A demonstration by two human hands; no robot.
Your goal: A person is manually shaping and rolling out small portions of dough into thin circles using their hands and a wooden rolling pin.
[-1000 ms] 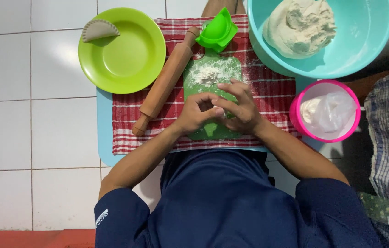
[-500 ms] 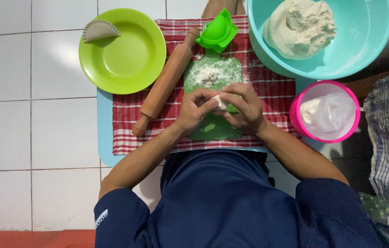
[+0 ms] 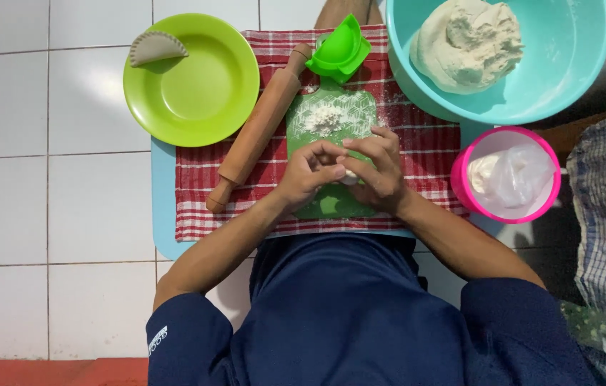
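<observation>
Both hands meet over the green board. The left hand and the right hand curl their fingers around a small dough ball, pinching it between them. A rolling pin lies just beside the board on the checked cloth.

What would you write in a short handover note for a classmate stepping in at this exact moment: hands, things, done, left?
Left hand and right hand: together over the green board, pinching a small dough piece.
Flour pile on the board; rolling pin beside it; green press mould at its top; dough mass in the blue bowl.
Done: one crimped pastry on the green plate.
Left: most dough unshaped.
</observation>
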